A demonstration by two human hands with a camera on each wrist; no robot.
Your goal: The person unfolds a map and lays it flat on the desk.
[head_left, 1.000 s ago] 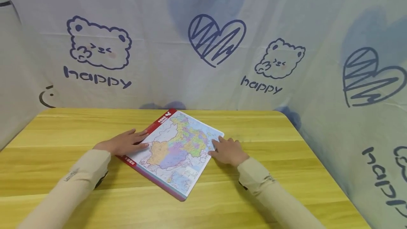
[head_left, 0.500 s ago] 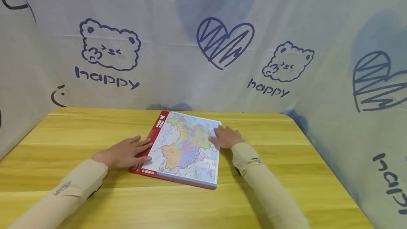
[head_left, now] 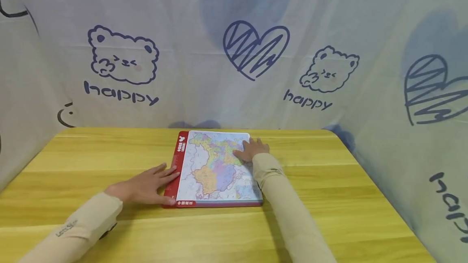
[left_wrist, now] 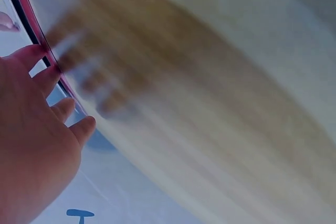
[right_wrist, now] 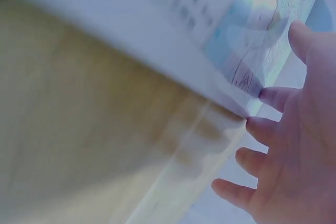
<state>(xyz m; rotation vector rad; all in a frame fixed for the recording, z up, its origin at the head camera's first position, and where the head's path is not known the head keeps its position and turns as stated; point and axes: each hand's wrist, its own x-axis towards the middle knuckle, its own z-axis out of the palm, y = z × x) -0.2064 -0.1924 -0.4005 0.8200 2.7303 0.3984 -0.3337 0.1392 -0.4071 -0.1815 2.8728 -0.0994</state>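
A map board (head_left: 219, 169) with a red left border lies flat on the wooden table, its edges nearly square to the table. My left hand (head_left: 148, 185) touches the red border with spread fingers; its thumb rests by the near left corner. In the left wrist view those fingertips (left_wrist: 51, 69) meet the red edge. My right hand (head_left: 252, 149) lies at the far right part of the map, fingers extended over its right edge. From the right wrist, two fingertips (right_wrist: 253, 121) touch the board's edge, while the other fingers stand off it.
The yellow wooden table (head_left: 109, 149) extends on both sides of the board and in front of it. A pale curtain (head_left: 190, 72) printed with bears and hearts hangs behind the table and along its sides.
The map board has turned clockwise from a slanted position to nearly square with the table. My right hand has moved left and farther away with its edge; the left hand stays on the red border.
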